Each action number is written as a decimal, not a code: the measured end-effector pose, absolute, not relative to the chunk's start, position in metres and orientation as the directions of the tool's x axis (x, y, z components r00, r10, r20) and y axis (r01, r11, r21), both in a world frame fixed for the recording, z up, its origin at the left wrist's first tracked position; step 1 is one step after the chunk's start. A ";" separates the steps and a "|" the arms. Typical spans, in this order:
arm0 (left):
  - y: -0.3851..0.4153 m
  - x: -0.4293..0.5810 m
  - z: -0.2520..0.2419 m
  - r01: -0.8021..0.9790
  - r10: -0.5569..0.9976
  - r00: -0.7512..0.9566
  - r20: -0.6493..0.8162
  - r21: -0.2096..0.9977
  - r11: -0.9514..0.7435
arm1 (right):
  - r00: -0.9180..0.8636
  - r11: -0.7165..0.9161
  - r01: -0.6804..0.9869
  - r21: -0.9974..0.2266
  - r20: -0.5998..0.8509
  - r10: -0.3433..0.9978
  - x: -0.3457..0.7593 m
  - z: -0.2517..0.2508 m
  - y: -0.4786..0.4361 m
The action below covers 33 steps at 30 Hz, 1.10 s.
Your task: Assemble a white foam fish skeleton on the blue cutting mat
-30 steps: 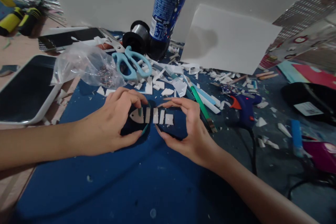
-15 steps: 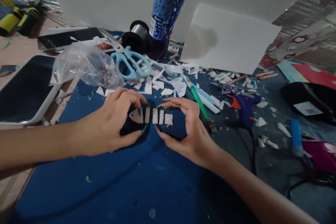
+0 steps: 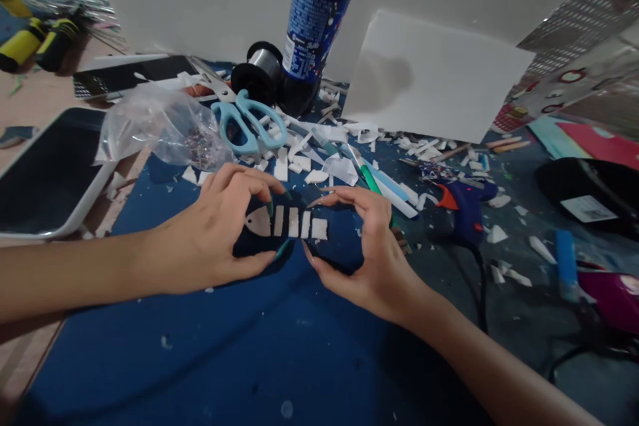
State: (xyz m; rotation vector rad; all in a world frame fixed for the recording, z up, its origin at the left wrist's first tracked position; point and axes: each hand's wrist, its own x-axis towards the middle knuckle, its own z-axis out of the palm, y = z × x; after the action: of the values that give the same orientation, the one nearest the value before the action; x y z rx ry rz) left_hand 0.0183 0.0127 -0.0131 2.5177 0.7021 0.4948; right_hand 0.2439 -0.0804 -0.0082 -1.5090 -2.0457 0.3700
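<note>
On the blue cutting mat (image 3: 210, 359), small white flat pieces lie in a row. At the left end is a rounded, pointed piece (image 3: 258, 221) with a small hole, like a fish head. Three narrow strips (image 3: 293, 221) follow, then a squarish piece (image 3: 319, 229). My left hand (image 3: 224, 229) curves around the left part of the row, thumb below and fingers above, spread apart. My right hand (image 3: 367, 239) arches over the right part likewise, its long nails close to the third strip (image 3: 305, 225). Whether any nail touches a strip I cannot tell.
Behind the hands lie white scraps (image 3: 302, 163), blue-handled scissors (image 3: 249, 123), a plastic bag (image 3: 160, 123) and a green-handled tool (image 3: 370, 178). A dark drink bottle (image 3: 317, 26) stands beside a wire spool (image 3: 259, 70). A glue gun (image 3: 464, 210) is right, a phone (image 3: 50, 173) left.
My right hand has shifted slightly right, from the middle strip to the one beyond it. My left fingertips have opened a little around the strips. The pieces remain in their row.
</note>
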 end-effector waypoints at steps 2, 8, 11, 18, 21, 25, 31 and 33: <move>0.013 0.021 -0.013 0.378 0.545 0.807 0.227 0.511 -0.772 | -0.205 0.321 0.783 -0.533 0.267 0.942 0.245 -0.009 -0.081; 0.013 0.025 -0.013 0.372 0.535 0.814 0.227 0.504 -0.779 | -0.220 0.341 0.773 -0.535 0.279 0.935 0.246 -0.010 -0.081; 0.013 0.025 -0.012 0.364 0.525 0.820 0.228 0.499 -0.786 | -0.230 0.355 0.769 -0.531 0.289 0.929 0.246 -0.010 -0.080; 0.013 0.026 -0.012 0.346 0.508 0.830 0.231 0.501 -0.793 | -0.226 0.344 0.764 -0.546 0.274 0.935 0.245 -0.010 -0.079; 0.013 0.025 -0.012 0.345 0.508 0.830 0.230 0.504 -0.792 | -0.234 0.353 0.760 -0.545 0.277 0.932 0.246 -0.011 -0.079; 0.013 0.024 -0.012 0.337 0.501 0.836 0.226 0.509 -0.792 | -0.227 0.344 0.763 -0.547 0.272 0.935 0.245 -0.011 -0.079; 0.014 0.024 -0.012 0.343 0.500 0.839 0.216 0.503 -0.793 | -0.225 0.341 0.763 -0.549 0.270 0.936 0.245 -0.010 -0.079; 0.013 0.024 -0.013 0.348 0.502 0.838 0.212 0.501 -0.793 | -0.224 0.341 0.762 -0.550 0.270 0.936 0.246 -0.010 -0.079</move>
State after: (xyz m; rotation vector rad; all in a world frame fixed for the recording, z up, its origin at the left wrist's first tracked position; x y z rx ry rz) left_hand 0.0242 0.0134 -0.0126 2.5658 0.6283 0.4676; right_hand 0.2456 -0.0788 -0.0105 -1.4794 -2.0519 0.4071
